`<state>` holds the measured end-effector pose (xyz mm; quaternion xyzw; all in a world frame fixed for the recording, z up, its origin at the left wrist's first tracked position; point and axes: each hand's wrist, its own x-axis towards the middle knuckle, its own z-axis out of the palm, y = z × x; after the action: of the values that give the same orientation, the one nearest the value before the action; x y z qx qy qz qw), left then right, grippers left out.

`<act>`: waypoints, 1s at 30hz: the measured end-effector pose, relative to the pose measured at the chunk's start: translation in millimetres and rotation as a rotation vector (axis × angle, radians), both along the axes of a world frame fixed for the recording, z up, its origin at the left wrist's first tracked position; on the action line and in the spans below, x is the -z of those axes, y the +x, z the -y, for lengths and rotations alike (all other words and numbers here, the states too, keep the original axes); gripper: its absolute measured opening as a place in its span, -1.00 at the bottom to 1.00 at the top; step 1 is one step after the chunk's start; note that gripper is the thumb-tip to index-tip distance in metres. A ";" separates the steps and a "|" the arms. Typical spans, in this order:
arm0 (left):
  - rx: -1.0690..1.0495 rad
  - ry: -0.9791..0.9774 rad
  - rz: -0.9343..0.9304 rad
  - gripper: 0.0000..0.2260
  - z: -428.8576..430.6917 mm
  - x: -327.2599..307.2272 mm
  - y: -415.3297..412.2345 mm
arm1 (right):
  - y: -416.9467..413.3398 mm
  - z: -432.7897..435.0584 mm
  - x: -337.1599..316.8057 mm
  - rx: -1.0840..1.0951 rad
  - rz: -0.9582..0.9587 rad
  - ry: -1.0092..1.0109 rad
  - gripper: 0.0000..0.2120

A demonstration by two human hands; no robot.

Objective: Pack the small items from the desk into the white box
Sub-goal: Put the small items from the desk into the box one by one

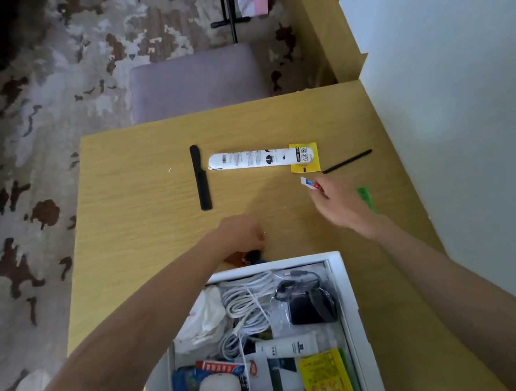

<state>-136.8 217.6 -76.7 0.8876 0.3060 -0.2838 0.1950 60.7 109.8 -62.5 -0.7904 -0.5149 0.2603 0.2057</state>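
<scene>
**Next drop lies back toward me**

My left hand (242,231) curls over small dark trinkets (248,257); whether it grips them, I cannot tell. My right hand (340,204) pinches a small white-red-blue sachet (310,184). The white rectangular box (338,258) lies just behind both hands, nearer my left.

A wooden table (136,196) fills the middle of the frame, with a white box (343,283) at the lower centre. The box holds a coiled white cable (249,300), a black charger (310,308), a white tube (289,346) and a yellow packet (328,382).

Just above the box's far rim, the left hand (239,233) curls downward over a small brown and black item (246,257); whether it grips this is hidden.

Right of centre, the right hand (338,203) pinches a small red, white and blue sachet (311,184) in its fingers.

Higher on the table lie a black comb (201,177), a long white package (258,158) with a yellow end, and a black pen (347,161).
</scene>
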 end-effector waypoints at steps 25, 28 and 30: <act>-0.889 -0.601 1.260 -0.84 73.2 -135.2 -149.9 | -197.7 138.9 -62.9 -0.439 0.303 -0.200 -0.85; -0.876 -0.674 1.276 -0.84 94.7 -144.5 -169.3 | -201.9 138.6 -61.3 -0.400 0.409 -0.107 -0.77; -0.870 -0.716 1.274 -0.85 109.4 -150.4 -180.3 | -204.3 140.8 -61.7 -0.326 0.308 -0.027 -0.69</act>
<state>-317.0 108.2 73.7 0.5659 0.3437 0.2905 0.6908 -143.6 -31.0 -0.8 -0.7299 -0.6576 0.1730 0.0694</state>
